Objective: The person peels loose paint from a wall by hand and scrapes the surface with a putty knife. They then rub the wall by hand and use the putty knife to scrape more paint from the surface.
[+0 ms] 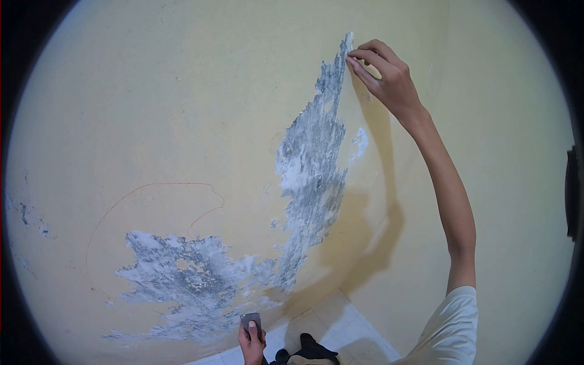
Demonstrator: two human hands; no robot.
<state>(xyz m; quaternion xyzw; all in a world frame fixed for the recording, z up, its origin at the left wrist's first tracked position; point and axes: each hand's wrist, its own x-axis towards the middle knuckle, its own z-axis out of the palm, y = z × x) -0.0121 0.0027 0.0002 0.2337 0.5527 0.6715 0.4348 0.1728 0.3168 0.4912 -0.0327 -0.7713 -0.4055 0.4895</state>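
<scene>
The hands are far apart: the right hand is raised high against the wall, and the left hand is low at the bottom edge of the view. The right hand's fingers are pinched narrow, thumb against fingertips, on a pale paint strip at the very top of the tall bare patch. The left hand is closed around a flat grey tool, with the thumb laid over its face.

The tall bare patch is mottled grey and white plaster. It runs down from the right hand and joins a wider bare patch that spreads to the left, just above the left hand. A small chipped spot sits just beside the tall patch. A thin red line curves over the yellow paint above the wider patch. The arm's shadow falls on the wall beside the forearm. Nothing lies between either hand and the wall.

The right arm is stretched nearly straight upward from a white sleeve, with the wrist bent slightly toward the patch. The left hand is held upright, knuckles toward the camera.

The paint strip's long axis runs up and down, following the patch's upper tip. The grey tool stands on end, its broad end pointing up toward the wider patch. Pale floor tiles and a dark shape that I cannot identify lie below.
</scene>
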